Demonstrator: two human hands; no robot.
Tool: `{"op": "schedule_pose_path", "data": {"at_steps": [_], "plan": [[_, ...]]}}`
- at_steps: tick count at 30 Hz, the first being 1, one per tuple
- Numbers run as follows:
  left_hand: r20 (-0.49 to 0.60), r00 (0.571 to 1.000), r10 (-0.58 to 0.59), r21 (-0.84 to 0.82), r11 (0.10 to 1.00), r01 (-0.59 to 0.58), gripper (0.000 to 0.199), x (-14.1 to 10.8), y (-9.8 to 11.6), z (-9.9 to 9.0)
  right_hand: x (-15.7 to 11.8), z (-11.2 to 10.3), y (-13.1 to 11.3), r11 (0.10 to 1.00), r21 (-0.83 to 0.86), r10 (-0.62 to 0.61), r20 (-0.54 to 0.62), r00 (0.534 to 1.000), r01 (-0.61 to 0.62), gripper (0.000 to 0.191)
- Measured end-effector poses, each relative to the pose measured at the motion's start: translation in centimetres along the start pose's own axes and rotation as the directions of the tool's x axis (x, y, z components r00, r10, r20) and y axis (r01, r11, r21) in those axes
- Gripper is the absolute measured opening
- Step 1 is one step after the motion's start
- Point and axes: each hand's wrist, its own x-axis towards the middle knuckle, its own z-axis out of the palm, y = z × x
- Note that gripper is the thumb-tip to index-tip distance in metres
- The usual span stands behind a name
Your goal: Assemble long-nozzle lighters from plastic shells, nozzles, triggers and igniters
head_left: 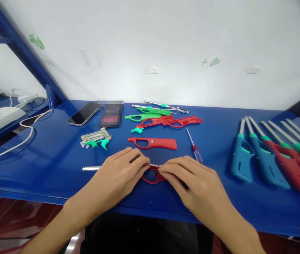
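Note:
A red lighter shell half [152, 180] lies near the table's front edge, between my hands and partly covered by them. My left hand [124, 169] is closed on its left part, and a metal tube [90, 169] sticks out to the left from under it. My right hand [189, 176] pinches the shell's right part. A thin white wire [155, 165] runs along the shell's top between my fingertips. Just beyond lies another red shell half [163, 143]. A screwdriver [195, 148] with a purple handle rests beyond my right hand.
Green shells [146, 116], red shells [183, 122] and metal tubes lie at the back. Clear parts [93, 136] and green triggers [104, 143] are at left, near a phone [83, 114] and a blurred dark object [111, 114]. Several lighters [242, 160] stand in a row at right.

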Motion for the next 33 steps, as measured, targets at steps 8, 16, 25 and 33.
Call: {"op": "schedule_pose_path", "data": {"at_steps": [8,16,25,33], "plan": [[0.023,0.999,-0.027,-0.039,0.999,0.028,0.024,-0.5,0.1,-0.7,0.0,0.0,0.0,1.000,0.009,0.013,0.019,1.000,-0.013,0.012],[0.008,1.000,-0.010,0.013,1.000,0.009,0.026,-1.1,-0.2,-0.7,0.0,0.0,0.1,1.000,0.024,0.016,0.022,1.000,-0.016,0.012],[-0.145,0.982,-0.123,-0.073,0.991,0.113,0.020,-2.4,-0.9,-0.9,-0.1,0.0,0.1,0.999,0.027,0.021,0.023,1.000,-0.022,0.010],[-0.152,0.975,-0.163,-0.177,0.975,0.135,0.016,-3.2,-1.2,-0.7,-0.1,0.0,0.1,0.999,0.037,0.030,0.021,0.999,-0.031,0.010]]}}
